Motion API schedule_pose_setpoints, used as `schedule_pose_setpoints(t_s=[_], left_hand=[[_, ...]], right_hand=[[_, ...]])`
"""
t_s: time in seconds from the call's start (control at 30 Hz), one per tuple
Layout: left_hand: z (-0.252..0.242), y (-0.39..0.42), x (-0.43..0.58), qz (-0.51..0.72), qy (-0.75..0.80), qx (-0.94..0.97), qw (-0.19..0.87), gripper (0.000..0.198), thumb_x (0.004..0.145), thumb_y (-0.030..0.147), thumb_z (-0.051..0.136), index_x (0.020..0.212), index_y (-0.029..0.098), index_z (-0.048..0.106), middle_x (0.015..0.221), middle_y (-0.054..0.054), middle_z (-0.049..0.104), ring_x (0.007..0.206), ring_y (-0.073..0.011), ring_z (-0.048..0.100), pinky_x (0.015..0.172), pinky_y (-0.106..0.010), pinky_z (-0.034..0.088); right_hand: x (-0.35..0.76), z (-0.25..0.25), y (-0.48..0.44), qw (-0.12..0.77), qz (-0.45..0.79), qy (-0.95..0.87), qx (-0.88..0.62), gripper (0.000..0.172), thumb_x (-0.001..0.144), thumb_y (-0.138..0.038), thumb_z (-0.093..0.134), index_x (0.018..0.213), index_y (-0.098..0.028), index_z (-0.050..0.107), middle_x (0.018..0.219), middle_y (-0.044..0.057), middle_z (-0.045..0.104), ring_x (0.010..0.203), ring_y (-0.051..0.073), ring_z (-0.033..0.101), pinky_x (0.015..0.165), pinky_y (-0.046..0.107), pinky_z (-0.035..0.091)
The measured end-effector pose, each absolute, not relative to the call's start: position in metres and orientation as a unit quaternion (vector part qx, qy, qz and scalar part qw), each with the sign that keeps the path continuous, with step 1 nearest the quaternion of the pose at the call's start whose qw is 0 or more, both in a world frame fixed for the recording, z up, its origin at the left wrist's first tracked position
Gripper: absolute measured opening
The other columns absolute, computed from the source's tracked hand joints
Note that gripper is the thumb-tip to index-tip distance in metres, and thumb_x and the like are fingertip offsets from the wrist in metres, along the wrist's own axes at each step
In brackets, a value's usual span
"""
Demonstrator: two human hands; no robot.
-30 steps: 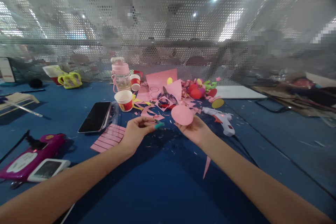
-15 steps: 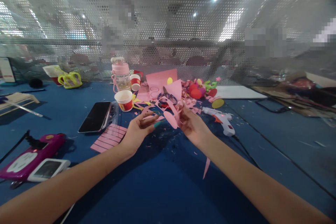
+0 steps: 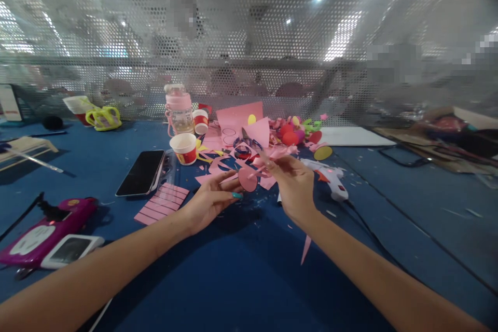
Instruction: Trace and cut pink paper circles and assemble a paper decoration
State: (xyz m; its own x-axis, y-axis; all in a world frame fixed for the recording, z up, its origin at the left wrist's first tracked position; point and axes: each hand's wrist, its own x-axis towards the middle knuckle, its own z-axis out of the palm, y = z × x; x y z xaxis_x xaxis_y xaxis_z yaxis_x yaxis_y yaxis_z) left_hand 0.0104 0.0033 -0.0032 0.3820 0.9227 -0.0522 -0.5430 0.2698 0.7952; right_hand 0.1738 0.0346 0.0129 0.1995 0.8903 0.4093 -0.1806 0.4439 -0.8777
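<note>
A round pink paper disc is between my two hands, in front of a pile of pink paper scraps. My left hand has its fingertips and thumb at the disc's left edge, closed on it. Over the disc's right side, my right hand pinches a thin curled pink paper strip whose end meets the disc. Whether the strip is fixed to the disc I cannot tell. Behind the hands lie dark-handled scissors among the scraps.
Right of my right hand a white glue gun lies with its cord trailing. A phone, lined pink paper and a paper cup stand or lie left. A pink-topped bottle is behind. A purple device is far left.
The pink disc has turned to face me more and shifted slightly left. My left hand has come to its edge. My right hand has moved a little right, its fingers higher over the strip.
</note>
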Motion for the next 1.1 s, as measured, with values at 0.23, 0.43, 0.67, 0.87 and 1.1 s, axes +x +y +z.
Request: schedule_pose_setpoints(t_s=[0.23, 0.43, 0.67, 0.87, 1.1], left_hand=[[-0.001, 0.003, 0.01, 0.479, 0.266, 0.351, 0.759, 0.051, 0.061, 0.0, 0.06, 0.11, 0.014, 0.054, 0.112, -0.011, 0.06, 0.098, -0.0196, 0.059, 0.084, -0.028, 0.043], [-0.003, 0.003, 0.009, 0.475, 0.269, 0.34, 0.766, 0.049, 0.062, 0.0, 0.059, 0.109, 0.014, 0.053, 0.112, -0.011, 0.06, 0.098, -0.0198, 0.059, 0.088, -0.03, 0.042], [-0.002, 0.003, 0.009, 0.478, 0.268, 0.337, 0.765, 0.044, 0.062, 0.0, 0.06, 0.103, 0.014, 0.054, 0.107, -0.011, 0.062, 0.1, -0.0207, 0.058, 0.088, -0.033, 0.043], [-0.01, 0.011, 0.008, 0.601, 0.359, 0.325, 0.636, 0.028, 0.063, 0.009, 0.068, 0.089, 0.015, 0.059, 0.081, -0.001, 0.066, 0.073, -0.0092, 0.062, 0.075, -0.023, 0.047], [-0.016, 0.014, 0.005, 0.592, 0.417, 0.373, 0.58, 0.022, 0.053, 0.017, 0.076, 0.069, 0.013, 0.062, 0.062, 0.002, 0.063, 0.057, -0.0068, 0.059, 0.061, -0.019, 0.048]], right_hand=[[0.173, 0.011, 0.034, 0.685, 0.394, -0.507, -0.344, 0.015, 0.059, -0.025, 0.073, 0.065, -0.021, 0.06, 0.063, -0.002, 0.065, 0.062, 0.015, 0.063, 0.062, 0.029, 0.051], [0.175, 0.009, 0.037, 0.692, 0.397, -0.494, -0.346, 0.016, 0.058, -0.026, 0.074, 0.066, -0.02, 0.061, 0.066, -0.003, 0.065, 0.061, 0.013, 0.062, 0.064, 0.028, 0.05], [0.176, 0.005, 0.045, 0.716, 0.415, -0.441, -0.347, 0.018, 0.058, -0.026, 0.075, 0.069, -0.019, 0.063, 0.067, -0.003, 0.065, 0.061, 0.01, 0.06, 0.063, 0.025, 0.049], [0.178, 0.014, 0.045, 0.68, 0.553, -0.352, -0.328, 0.019, 0.055, -0.027, 0.076, 0.066, -0.019, 0.063, 0.069, -0.003, 0.066, 0.058, 0.009, 0.06, 0.051, 0.021, 0.05], [0.184, 0.01, 0.053, 0.599, 0.664, -0.258, -0.365, 0.011, 0.065, -0.025, 0.07, 0.071, -0.019, 0.062, 0.056, -0.006, 0.06, 0.043, 0.003, 0.052, 0.03, 0.008, 0.037]])
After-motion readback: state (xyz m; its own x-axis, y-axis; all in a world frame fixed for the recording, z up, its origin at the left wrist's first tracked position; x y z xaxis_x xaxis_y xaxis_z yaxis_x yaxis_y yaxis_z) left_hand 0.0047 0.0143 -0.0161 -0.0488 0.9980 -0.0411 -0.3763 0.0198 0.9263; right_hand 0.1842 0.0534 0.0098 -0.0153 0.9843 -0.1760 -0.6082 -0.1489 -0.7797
